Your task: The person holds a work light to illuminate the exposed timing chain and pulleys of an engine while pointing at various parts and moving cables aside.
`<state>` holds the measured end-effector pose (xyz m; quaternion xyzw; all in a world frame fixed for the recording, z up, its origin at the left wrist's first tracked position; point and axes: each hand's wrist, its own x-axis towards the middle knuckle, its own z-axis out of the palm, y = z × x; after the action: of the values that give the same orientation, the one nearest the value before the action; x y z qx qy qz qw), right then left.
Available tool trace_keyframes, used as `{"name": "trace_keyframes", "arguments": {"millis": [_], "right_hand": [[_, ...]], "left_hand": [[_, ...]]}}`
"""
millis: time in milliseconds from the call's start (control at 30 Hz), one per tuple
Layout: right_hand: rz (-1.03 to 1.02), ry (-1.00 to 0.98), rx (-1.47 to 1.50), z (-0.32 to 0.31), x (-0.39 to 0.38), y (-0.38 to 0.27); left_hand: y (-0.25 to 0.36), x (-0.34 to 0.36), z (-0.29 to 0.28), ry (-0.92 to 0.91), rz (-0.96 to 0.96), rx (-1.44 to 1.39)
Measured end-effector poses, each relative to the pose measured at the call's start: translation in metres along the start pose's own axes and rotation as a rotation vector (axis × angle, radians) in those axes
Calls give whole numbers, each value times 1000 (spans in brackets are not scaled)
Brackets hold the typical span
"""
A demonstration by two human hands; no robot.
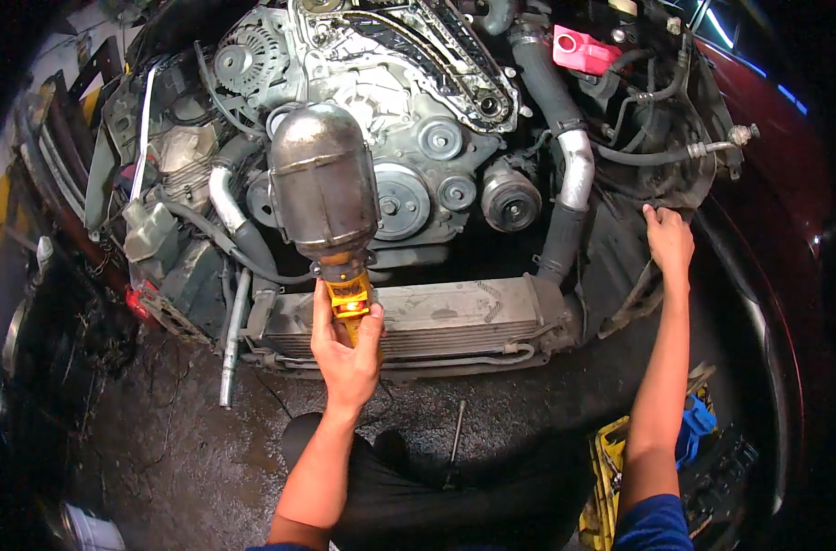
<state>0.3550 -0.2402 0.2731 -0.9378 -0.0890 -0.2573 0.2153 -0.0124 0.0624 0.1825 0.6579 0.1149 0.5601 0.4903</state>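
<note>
My left hand is closed round a yellow handle with a glowing orange-red spot, directly below a large scuffed metal canister. The canister hides part of the engine front, where several pulleys and an exposed chain show. My right hand has its fingers curled on the edge of a dark panel at the right of the engine bay, below a rubber hose with a metal fitting.
A finned cooler spans the bay's front. A metal pipe hangs at left; a pink-red reservoir sits top right. The red car body borders the right. A yellow toolbox and white bucket stand low down.
</note>
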Motion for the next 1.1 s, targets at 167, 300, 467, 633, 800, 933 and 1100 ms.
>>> {"name": "trace_keyframes", "arguments": {"millis": [167,300,467,633,800,933,1100], "right_hand": [[7,-29,19,-3,-1,-1],[-4,-32,11,-4,0,0],[13,-30,5,-4,-1,-2],[1,-13,15,-5,-1,-1],[-2,-32,24,-6,-2,-1],[14,-32,21,-3,0,-1],[13,-20,18,-2,-1,0]], "left_hand": [[8,-3,5,-24,-82,-43],[13,-5,8,-23,-147,-75],[12,-7,10,-42,-155,-95],[9,-6,13,-35,-100,-82],[17,-7,19,-78,-162,-99],[14,-8,21,-87,-166,-127],[10,-10,25,-82,-166,-89]]}}
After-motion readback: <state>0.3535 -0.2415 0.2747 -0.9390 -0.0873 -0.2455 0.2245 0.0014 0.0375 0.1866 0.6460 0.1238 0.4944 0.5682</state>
